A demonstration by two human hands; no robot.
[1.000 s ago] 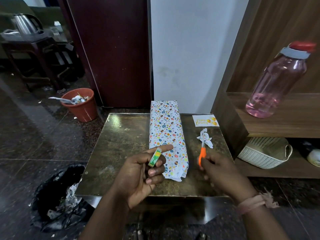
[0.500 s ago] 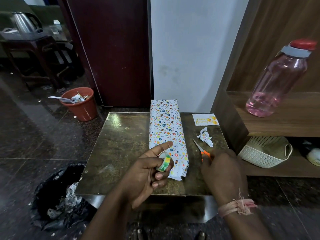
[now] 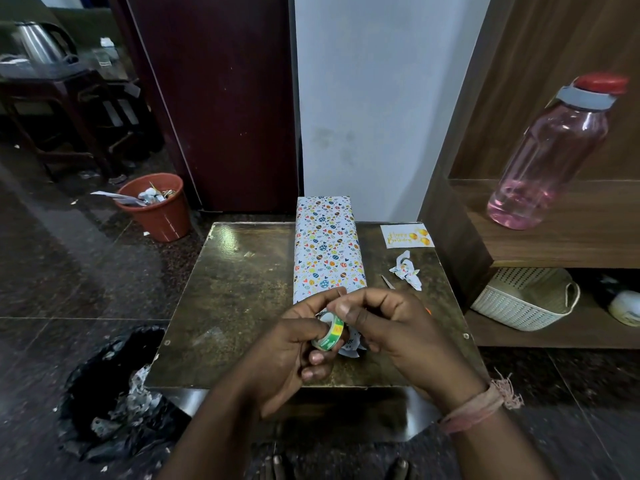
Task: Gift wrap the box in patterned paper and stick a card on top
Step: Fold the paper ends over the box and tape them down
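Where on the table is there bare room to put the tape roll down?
Left half of the table, between its left edge and the wrapped box, is bare. The right side is crowded: card, paper scrap, scissors.

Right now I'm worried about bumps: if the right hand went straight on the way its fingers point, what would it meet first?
Probably the tape roll in the left hand, right at its fingertips; depth unclear.
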